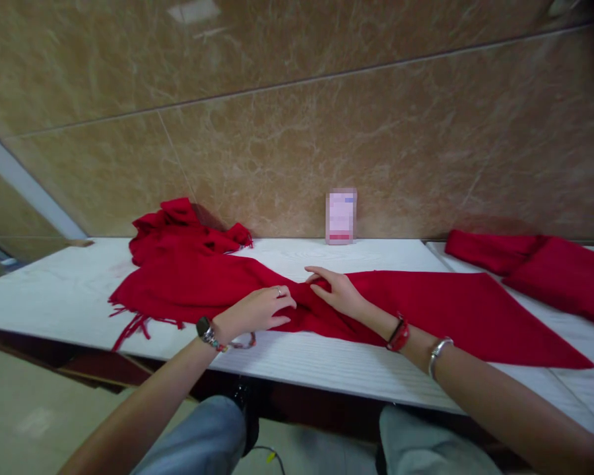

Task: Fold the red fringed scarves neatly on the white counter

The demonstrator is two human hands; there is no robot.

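Note:
A long red scarf (pixel 440 310) with a fringe at its left end lies spread across the white table (pixel 59 290). My left hand (pixel 257 310) rests on the scarf's bunched middle, fingers curled onto the cloth. My right hand (pixel 334 290) lies just to the right of it, fingers pinching a fold of the same scarf. Both wrists wear bracelets; the left wrist also carries a watch.
More red cloth (pixel 178 231) is heaped at the back left against the marble wall. Another red cloth (pixel 539 264) lies at the far right. A small pink card (pixel 341 216) leans on the wall behind the hands. My knees show below the table's front edge.

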